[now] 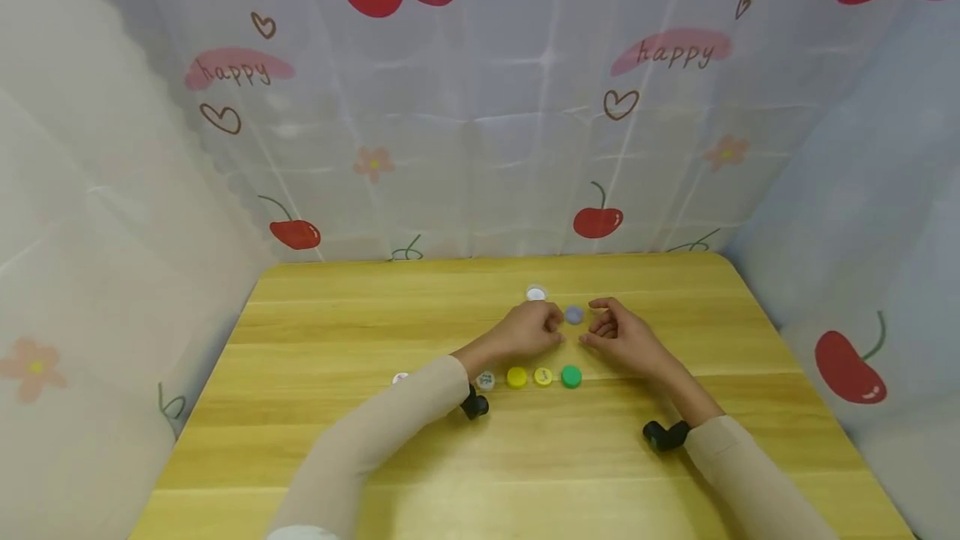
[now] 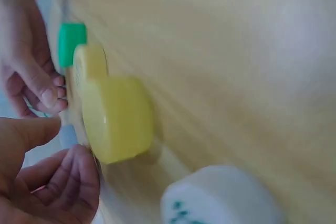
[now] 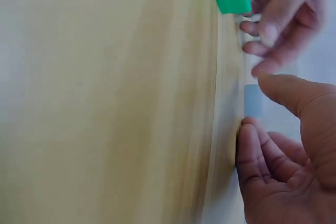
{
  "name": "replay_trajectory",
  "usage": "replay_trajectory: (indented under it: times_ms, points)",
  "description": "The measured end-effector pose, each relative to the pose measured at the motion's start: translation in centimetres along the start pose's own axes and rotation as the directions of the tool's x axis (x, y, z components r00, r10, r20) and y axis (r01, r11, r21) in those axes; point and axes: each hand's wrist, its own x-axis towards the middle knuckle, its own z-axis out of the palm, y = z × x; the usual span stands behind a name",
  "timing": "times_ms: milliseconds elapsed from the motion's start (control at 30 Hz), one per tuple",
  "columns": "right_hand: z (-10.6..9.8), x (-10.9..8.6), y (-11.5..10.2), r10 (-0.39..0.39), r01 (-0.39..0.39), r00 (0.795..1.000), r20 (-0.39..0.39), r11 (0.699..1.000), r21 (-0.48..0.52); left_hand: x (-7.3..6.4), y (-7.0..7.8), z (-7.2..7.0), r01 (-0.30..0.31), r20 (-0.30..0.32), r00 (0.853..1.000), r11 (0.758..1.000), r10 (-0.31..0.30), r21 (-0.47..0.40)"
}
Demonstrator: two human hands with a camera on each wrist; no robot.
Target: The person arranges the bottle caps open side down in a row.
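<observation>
A small grey-blue bottle cap (image 1: 573, 315) lies on the wooden table between the two hands. My left hand (image 1: 531, 329) is at its left side, thumb and fingers parted with a gap between them. On its right side, my right hand (image 1: 621, 338) has thumb and fingers spread apart. In both wrist views the grey-blue cap (image 2: 68, 136) shows beyond the fingertips, and neither hand grips it. A white cap (image 1: 536, 294) sits just behind the left hand.
Nearer the front runs a row of caps: a white one with dark print (image 1: 486, 380), a yellow one (image 1: 517, 377), a smaller yellow one (image 1: 543, 376) and a green one (image 1: 571, 377). Another white cap (image 1: 401, 377) is partly hidden by the left sleeve. A printed curtain (image 1: 480, 173) hangs behind the table.
</observation>
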Motion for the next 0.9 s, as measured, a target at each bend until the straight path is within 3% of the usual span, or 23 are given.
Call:
replay_trajectory:
  times_ms: [200, 400, 733, 900]
  points:
    - [1.0, 1.6, 0.0, -0.008, 0.008, 1.000, 0.002, 1.000, -0.005, 2.0, 0.1, 0.5, 0.008, -0.004, 1.000, 0.992, -0.008, 0.124]
    - [1.6, 2.5, -0.1, -0.059, 0.059, 0.998, -0.018, 0.998, -0.021, 2.7, 0.1, 0.5, -0.028, -0.037, 0.999, 0.984, 0.036, 0.179]
    - [1.7, 2.5, 0.2, -0.112, 0.111, 0.993, -0.026, 0.993, -0.039, 2.7, -0.5, 0.4, -0.042, -0.046, 0.998, 0.981, 0.051, 0.188]
    - [1.4, 1.9, 0.5, -0.121, 0.120, 0.991, -0.054, 0.993, -0.011, 2.3, -1.0, 0.2, -0.115, -0.058, 0.990, 0.982, 0.125, 0.150]
